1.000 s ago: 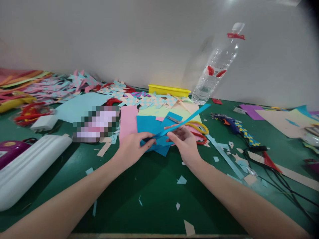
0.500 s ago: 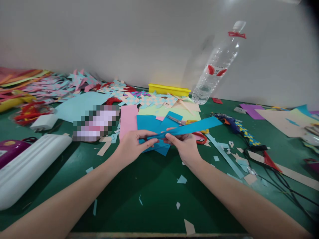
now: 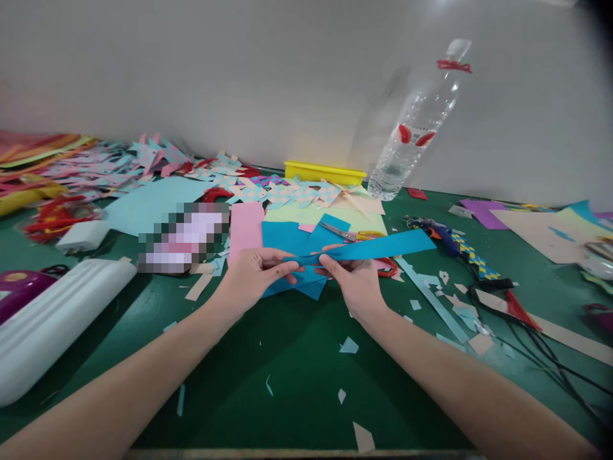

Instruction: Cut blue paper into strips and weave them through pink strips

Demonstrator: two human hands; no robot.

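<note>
A blue paper strip (image 3: 387, 246) is held between my two hands above the table, its long free end reaching out to the right. My left hand (image 3: 256, 271) pinches its left end between thumb and fingers. Close beside it, my right hand (image 3: 357, 278) grips the strip with the thumb on top. The strip looks folded or creased along the part between the thumbs. Behind and below the hands lie blue paper sheets (image 3: 285, 237), a pink paper (image 3: 246, 227) and scissors (image 3: 347, 234) with yellow and red handles, partly covered by the strip.
A clear plastic bottle (image 3: 416, 128) leans at the back near a yellow tray (image 3: 325, 172). To the left are a blurred-out phone (image 3: 186, 239), a white charger (image 3: 82, 236) and a long white object (image 3: 62, 326). Paper scraps (image 3: 349, 345) and black cables (image 3: 536, 351) lie around.
The free right end of the blue strip has shifted slightly right and down, and more of its face shows. My left fingers have turned a little around its left end.
</note>
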